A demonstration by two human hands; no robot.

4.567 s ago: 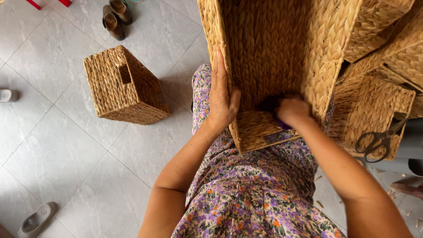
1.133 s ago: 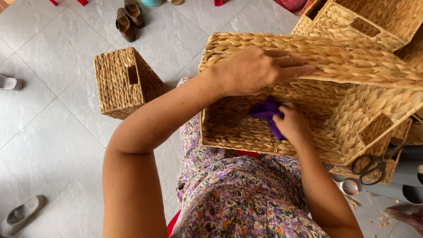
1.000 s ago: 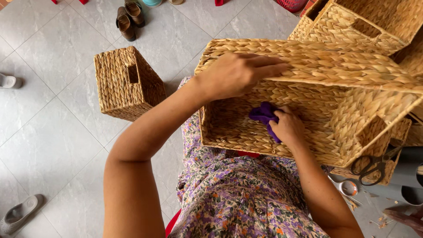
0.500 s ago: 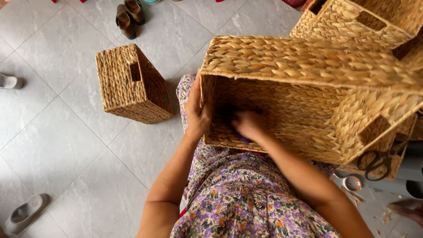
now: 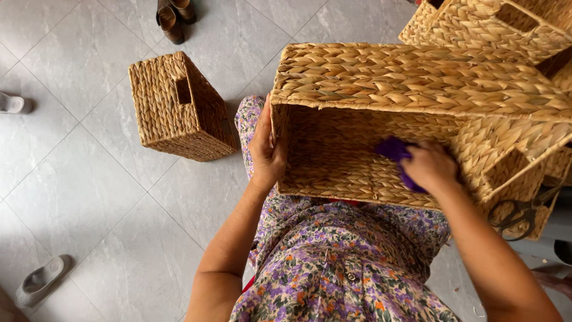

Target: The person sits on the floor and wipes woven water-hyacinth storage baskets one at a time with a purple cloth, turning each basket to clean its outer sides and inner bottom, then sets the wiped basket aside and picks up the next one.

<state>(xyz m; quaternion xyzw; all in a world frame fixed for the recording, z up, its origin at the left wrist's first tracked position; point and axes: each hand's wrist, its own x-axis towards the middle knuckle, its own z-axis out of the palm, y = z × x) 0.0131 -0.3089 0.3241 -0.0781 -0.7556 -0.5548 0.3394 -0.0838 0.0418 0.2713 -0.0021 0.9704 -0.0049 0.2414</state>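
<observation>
Your left hand is flat against the left end wall of the large woven basket, palm pressed to the outside and thumb hooked over the rim, fingers stretched upward rather than curled. Your left forearm rises from the bottom of the view, elbow bent, wrist nearly straight. The basket rests on your lap, tipped on its side so that its open mouth faces you and its long wall forms a roof over the hollow.

Your right hand reaches inside that hollow from the right, wrist bent down, knuckles toward you. Its fingers are closed around a bunched purple cloth, which presses against the inner wall near the right end. Part of the cloth sticks out to the left of your hand, and another bit shows below it.

You wear a dress with a purple floral print. On the grey tiled floor, to your left, a smaller woven basket lies on its side, well apart from the large one. More woven baskets are stacked at the upper right. A pair of scissors lies just beside the large basket's right end. Sandals sit at the top edge, and a grey slipper lies at lower left.
</observation>
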